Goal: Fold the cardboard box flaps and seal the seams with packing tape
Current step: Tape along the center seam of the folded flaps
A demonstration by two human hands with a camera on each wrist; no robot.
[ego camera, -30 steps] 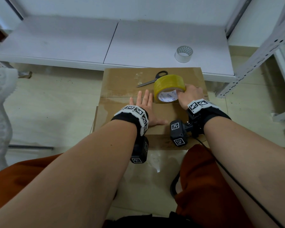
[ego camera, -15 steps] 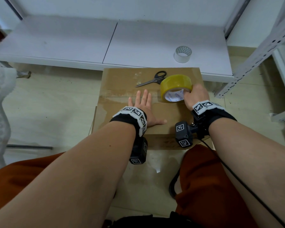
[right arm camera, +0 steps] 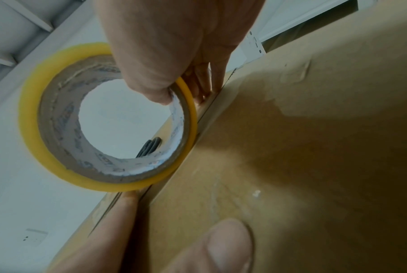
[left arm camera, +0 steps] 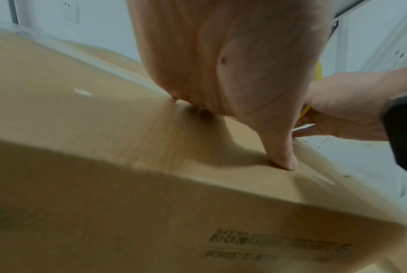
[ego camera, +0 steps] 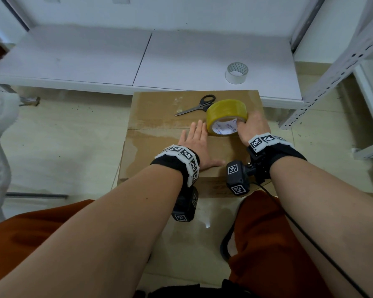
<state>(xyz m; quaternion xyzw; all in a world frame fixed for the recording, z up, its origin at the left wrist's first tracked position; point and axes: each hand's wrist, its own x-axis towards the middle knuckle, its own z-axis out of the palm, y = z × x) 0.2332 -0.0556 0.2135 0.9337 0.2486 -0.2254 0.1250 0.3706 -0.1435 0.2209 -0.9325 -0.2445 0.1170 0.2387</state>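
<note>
The brown cardboard box (ego camera: 159, 110) stands on the floor with its top flaps folded flat and meeting at a seam (ego camera: 159, 128). My left hand (ego camera: 195, 140) lies flat on the near flap with straight fingers whose tips reach the seam; its thumb (left arm camera: 281, 153) presses the cardboard (left arm camera: 81, 129). My right hand (ego camera: 253, 125) grips the yellow packing tape roll (ego camera: 226, 114), which stands on edge over the seam just right of the left fingertips. In the right wrist view the thumb (right arm camera: 151, 55) hooks inside the roll's core (right arm camera: 55, 129). Glossy tape covers the seam left of the roll.
Black-handled scissors (ego camera: 196, 106) lie on the far flap behind the roll. A white tape roll (ego camera: 236, 73) stands on the low white shelf (ego camera: 95, 57) beyond the box. A grey metal rack leg (ego camera: 323, 87) rises at the right. My orange-clad knees (ego camera: 267, 233) are near the box.
Over the last second my right hand moved the yellow roll rightward along the seam. My left hand stayed flat and slid slightly right, towards the roll.
</note>
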